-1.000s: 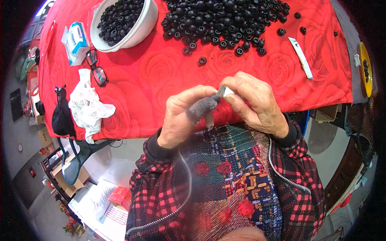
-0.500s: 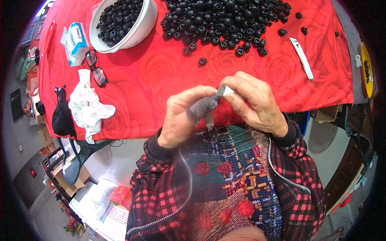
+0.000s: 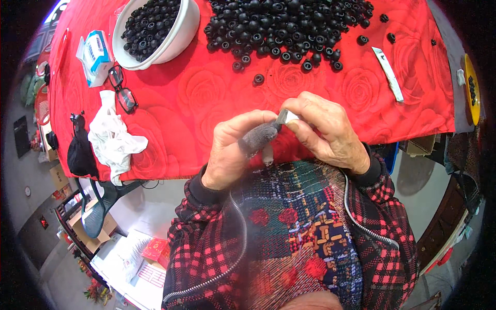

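My two hands meet above the table's near edge. My right hand point(image 3: 325, 129) pinches a small flat metal blade point(image 3: 282, 117) with a white wrapping point(image 3: 292, 117) at its held end. My left hand point(image 3: 227, 139) is closed, with a grey fabric finger sleeve point(image 3: 257, 139) on its thumb and a pale covering on another fingertip. At its fingertips shows a small black piece point(image 3: 277, 126), mostly hidden; the blade's tip touches or nearly touches it. A loose black round part point(image 3: 259, 79) lies beyond my hands.
A large heap of black round parts point(image 3: 279, 31) covers the far table. A white bowl point(image 3: 182, 39) of them stands far left. Nearby are a tissue box point(image 3: 95, 57), glasses point(image 3: 124, 93), white cloth point(image 3: 111, 137) and black cloth item point(image 3: 80, 147). A white paper strip point(image 3: 387, 75) lies right.
The blade in my right hand has tilted slightly at my left fingertips. Both hands stay in nearly the same place, and the grips are unchanged.
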`<state>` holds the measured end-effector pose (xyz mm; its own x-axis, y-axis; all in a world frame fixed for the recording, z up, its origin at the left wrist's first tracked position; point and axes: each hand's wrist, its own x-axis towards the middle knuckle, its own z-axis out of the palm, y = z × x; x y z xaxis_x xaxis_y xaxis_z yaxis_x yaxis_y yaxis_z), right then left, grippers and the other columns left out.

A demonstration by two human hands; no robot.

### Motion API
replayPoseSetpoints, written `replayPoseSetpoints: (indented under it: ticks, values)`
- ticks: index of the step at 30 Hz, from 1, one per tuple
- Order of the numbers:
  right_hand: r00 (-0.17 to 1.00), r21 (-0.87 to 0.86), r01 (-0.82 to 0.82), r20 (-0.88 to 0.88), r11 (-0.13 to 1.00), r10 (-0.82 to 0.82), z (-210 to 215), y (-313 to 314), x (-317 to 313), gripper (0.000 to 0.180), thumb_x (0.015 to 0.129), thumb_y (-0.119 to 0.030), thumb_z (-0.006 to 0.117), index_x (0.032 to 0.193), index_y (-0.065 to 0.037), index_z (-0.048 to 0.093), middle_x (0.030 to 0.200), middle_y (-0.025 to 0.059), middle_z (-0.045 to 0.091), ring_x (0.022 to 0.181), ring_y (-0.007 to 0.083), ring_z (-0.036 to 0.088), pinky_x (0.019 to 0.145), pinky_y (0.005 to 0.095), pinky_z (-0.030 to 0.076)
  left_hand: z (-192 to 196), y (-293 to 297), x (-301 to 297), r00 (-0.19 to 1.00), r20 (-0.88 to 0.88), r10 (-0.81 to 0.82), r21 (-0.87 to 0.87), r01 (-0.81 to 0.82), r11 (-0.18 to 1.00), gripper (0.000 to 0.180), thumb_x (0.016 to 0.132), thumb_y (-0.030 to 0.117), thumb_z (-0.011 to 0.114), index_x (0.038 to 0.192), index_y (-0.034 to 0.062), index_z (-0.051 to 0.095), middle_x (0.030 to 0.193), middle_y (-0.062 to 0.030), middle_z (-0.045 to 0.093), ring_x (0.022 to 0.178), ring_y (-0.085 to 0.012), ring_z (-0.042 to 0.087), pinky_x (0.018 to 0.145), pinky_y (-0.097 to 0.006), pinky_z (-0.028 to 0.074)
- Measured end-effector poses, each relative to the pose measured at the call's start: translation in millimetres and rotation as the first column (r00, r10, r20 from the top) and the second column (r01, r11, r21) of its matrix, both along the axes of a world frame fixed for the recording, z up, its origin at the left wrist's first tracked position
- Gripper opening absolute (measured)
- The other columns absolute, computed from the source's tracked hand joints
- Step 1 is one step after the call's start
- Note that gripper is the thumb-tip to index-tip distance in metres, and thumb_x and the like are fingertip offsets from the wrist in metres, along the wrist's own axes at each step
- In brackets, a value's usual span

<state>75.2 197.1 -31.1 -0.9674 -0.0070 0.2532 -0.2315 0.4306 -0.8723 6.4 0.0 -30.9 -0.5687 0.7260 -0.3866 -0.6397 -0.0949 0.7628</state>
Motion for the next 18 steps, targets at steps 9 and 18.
replayPoseSetpoints:
  ticks: [9, 18]
  values:
    - [0.996, -0.057, -0.087, 0.001, 0.995, 0.088, -1.1, 6.1, -5.1, 0.016, 0.082, -0.007, 0.061, 0.096, -0.001, 0.058, 0.077, 0.0141, 0.054, 0.071, 0.0327, 0.056, 0.059, 0.0397, 0.044, -2.6, -0.6, -0.3, 0.998, 0.056, -0.021, 0.023, 0.019, 1.0, 0.023, 0.091, 0.009, 0.057, 0.112, -0.0005, 0.061, 0.093, -0.006, 0.064, 0.062, -0.0122, 0.059, 0.054, -0.024, 0.047]
    - [0.93, -0.012, -0.363, -0.07, 0.932, 0.361, -5.1, 8.3, 4.5, 0.014, 0.081, -0.012, 0.063, 0.091, -0.004, 0.059, 0.077, 0.0111, 0.056, 0.071, 0.0298, 0.058, 0.059, 0.0379, 0.047, -5.4, 1.1, -8.7, 0.99, 0.122, 0.064, 0.039, -0.069, 0.997, 0.025, 0.091, 0.013, 0.059, 0.111, -0.0011, 0.061, 0.092, -0.0057, 0.064, 0.061, -0.0132, 0.059, 0.052, -0.025, 0.047]
